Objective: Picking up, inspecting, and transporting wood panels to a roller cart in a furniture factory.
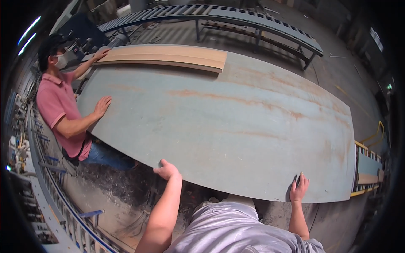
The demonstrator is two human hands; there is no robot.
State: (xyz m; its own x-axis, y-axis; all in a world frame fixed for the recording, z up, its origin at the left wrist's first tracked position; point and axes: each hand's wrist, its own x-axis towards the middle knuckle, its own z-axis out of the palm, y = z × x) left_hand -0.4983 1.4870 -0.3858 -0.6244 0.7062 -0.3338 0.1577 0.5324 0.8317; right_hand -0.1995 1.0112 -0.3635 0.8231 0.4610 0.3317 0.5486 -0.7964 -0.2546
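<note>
A wide grey-green tabletop (219, 135) with rusty brown streaks spreads out in front of me. At its near edge, left of my body, my left hand (167, 170) is closed on the rim, with some of its fingers hidden. Farther right along the same edge, my right hand (299, 188) lies on the surface, fingers stretched out and holding nothing. Stacked wood-coloured planks (164, 57) lie along the far left side, well beyond both of my hands.
At the left end a co-worker (63, 101) in a pink shirt and mask has one hand by the planks and the other on the tabletop. A roller conveyor (198, 17) runs behind. Another rail (63, 219) curves along the lower left. Yellow-framed racking (368, 168) stands right.
</note>
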